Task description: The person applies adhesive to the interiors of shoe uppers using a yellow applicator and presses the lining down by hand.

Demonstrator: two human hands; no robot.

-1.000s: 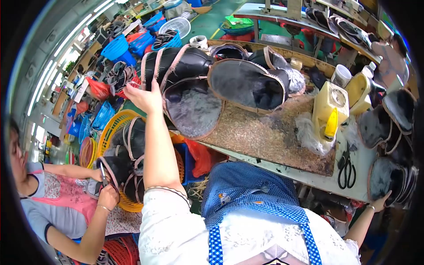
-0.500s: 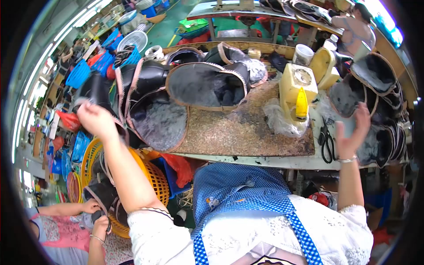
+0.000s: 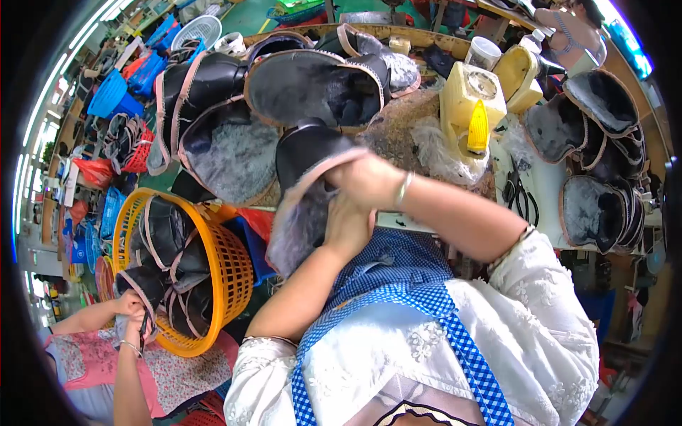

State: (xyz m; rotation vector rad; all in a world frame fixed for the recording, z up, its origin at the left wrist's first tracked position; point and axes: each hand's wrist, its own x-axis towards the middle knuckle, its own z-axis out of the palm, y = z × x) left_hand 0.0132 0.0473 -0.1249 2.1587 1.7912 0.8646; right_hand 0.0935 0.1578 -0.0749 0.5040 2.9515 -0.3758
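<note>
In the head view, our hands, apart half a second ago at the left and right of the frame, now meet at its centre on a dark, fur-lined upper by the near edge of the tabletop; our left hand grips its edge, while our right hand, fingers bent against it, is too blurred for us to tell whether it grips. At lower left, we see a yellow basket holding more dark uppers with pale edging.
</note>
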